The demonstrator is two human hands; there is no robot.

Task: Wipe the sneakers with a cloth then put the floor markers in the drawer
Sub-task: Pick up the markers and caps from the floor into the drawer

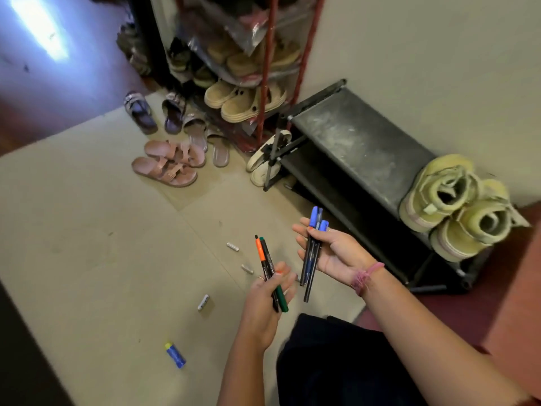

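Beside black shoe rack [360,148]: marker-gathering step; left hand [268,291] grasps orange, green markers [270,273], right hand [328,253] grasps blue markers [313,247]. Next: find drawer, none visible.

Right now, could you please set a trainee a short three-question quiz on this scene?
1. True or false: both hands hold markers.
2. Which hand grips the blue-capped markers: A left, B right?
3. Fill in: the sneakers rest on the black ____.

Key:
1. True: the left hand grips the orange and green markers and the right hand holds others.
2. B.
3. Rack.
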